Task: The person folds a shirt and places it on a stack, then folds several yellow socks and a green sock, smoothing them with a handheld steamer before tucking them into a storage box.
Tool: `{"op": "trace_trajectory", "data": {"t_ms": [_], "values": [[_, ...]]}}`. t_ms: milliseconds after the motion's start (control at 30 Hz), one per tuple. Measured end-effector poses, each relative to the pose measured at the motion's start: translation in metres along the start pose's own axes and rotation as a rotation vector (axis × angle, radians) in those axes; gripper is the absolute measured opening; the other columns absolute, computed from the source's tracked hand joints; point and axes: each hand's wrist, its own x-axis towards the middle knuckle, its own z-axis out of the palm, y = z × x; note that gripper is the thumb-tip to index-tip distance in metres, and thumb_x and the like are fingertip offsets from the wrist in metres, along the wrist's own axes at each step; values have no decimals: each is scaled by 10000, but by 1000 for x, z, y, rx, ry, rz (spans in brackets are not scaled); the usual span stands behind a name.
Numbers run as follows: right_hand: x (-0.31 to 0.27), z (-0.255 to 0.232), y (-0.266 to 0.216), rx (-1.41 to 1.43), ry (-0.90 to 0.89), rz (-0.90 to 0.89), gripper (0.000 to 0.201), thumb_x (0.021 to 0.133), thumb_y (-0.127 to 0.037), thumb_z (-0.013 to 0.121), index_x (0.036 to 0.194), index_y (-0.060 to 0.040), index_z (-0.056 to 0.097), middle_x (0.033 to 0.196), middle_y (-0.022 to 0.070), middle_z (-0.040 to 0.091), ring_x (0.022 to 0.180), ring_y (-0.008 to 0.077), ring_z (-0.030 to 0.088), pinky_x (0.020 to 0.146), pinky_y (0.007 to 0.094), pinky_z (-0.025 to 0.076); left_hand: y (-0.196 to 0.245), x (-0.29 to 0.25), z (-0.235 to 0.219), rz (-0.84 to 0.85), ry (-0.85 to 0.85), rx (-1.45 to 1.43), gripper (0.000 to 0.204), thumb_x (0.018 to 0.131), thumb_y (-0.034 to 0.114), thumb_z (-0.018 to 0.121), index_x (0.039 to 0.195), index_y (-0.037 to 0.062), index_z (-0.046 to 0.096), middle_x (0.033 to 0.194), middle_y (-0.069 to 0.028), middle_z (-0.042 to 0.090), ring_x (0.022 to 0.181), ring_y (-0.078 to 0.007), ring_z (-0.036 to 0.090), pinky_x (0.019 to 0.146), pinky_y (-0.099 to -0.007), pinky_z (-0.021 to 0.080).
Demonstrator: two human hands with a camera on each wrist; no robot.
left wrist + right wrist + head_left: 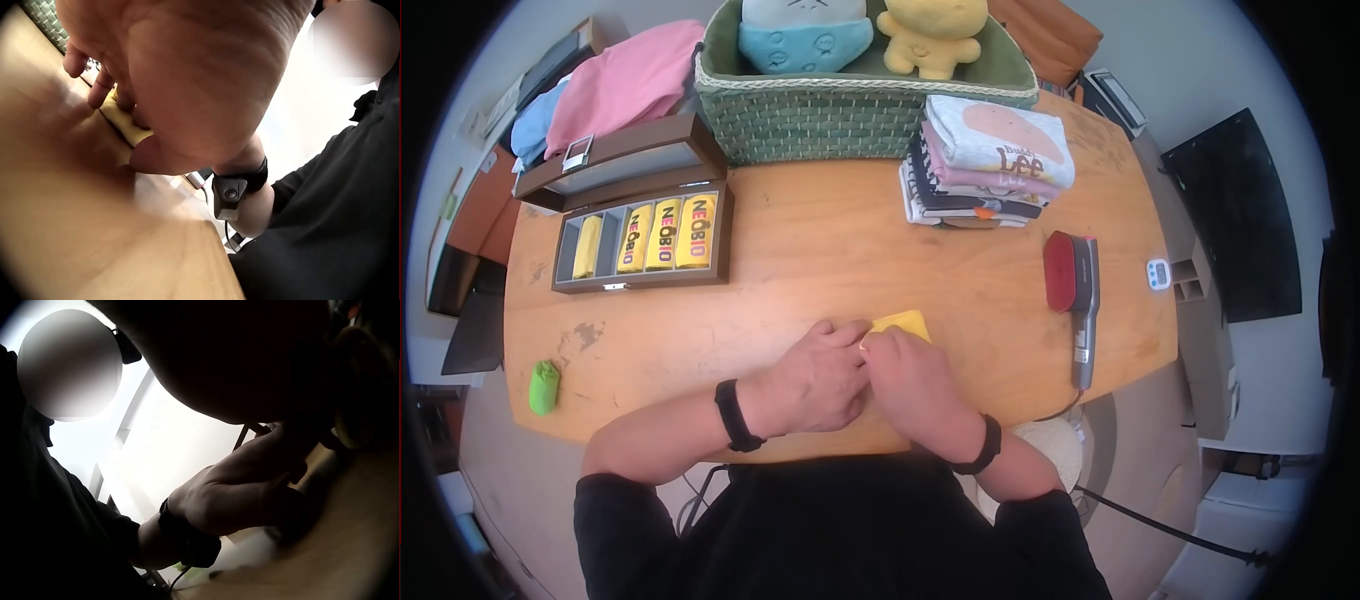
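A small piece of yellow cloth (908, 322) lies on the wooden table (820, 250) near its front edge, largely hidden under both hands. My left hand (815, 380) holds its near left part, with bent fingers close against the other hand. From the right, my right hand (908, 385) pinches the cloth between thumb and fingers. In the left wrist view, the left hand (187, 81) arches low over the table, and a strip of yellow cloth (125, 122) shows past its fingers. The right wrist view is dark.
An open brown box (720, 240) holds several yellow rolls lettered NEOBIO. Behind stand a green basket (810, 120) with plush toys and a stack of folded shirts (990, 165). A grey and red corded appliance (1084, 300), a white timer (1159, 274) and a green roll (544, 387) lie around.
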Motion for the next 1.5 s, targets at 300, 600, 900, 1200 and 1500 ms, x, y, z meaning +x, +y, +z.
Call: {"op": "trace_trajectory", "data": {"t_ms": [300,600,900,1200,1500], "values": [[-16,1,20,221,94,254,90,1017,-103,659,1021,-18,629,881,180,661,784,380,661,660,449,523,15,5,-7,-35,-41,205,467,871,304,688,1278,75,674,1267,-76,625,1253,-267,545,865,-426,460],[-4,-7,23,337,77,297,129,1043,-164,621,1026,-37,636,930,202,686,857,426,673,741,515,542,14,15,-9,-88,-95,136,503,835,301,707,1267,45,669,1243,-91,638,1197,-290,566,847,-432,461],[-15,5,3,240,75,186,94,1016,-129,664,1069,-54,642,922,167,671,817,405,667,690,502,535,11,27,-8,-116,-135,66,270,890,397,680,1085,218,736,1068,14,701,1106,-298,569,869,-417,448],[-14,5,7,267,179,285,86,995,-111,686,1052,-46,681,930,189,715,821,407,699,706,484,562,11,32,11,-151,-115,92,315,918,494,664,893,187,731,842,-22,667,868,-268,636,731,-398,527],[-13,3,22,487,219,362,81,1019,-107,656,1032,-31,682,895,190,707,796,398,693,690,458,549,-13,23,-12,35,-104,-104,473,895,431,726,1133,24,690,1041,-115,670,846,-310,664,767,-442,583]]}}
